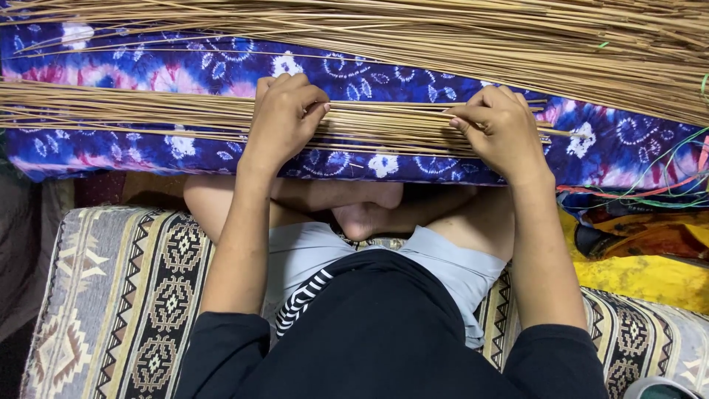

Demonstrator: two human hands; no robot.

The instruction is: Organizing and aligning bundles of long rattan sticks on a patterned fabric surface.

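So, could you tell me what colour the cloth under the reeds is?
Blue-and-white tie-dye with pink patches, seen in the head view.

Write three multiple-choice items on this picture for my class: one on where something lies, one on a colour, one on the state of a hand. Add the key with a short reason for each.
1. Where does the bundle of thin tan sticks lie?
A. Across the patterned cloth
B. On the person's lap
C. On the yellow cloth

2. What is the main colour of the patterned cloth under the sticks?
A. Green
B. Blue
C. Orange

3. What is the left hand doing?
A. Resting open on the knee
B. Hanging away from the sticks
C. Closed in a grip on the sticks

Key:
1 A, the sticks run sideways over the cloth in front of the crossed legs.
2 B, the cloth is deep blue with white and pink marks.
3 C, its fingers curl around the sticks, as do those of the right hand.
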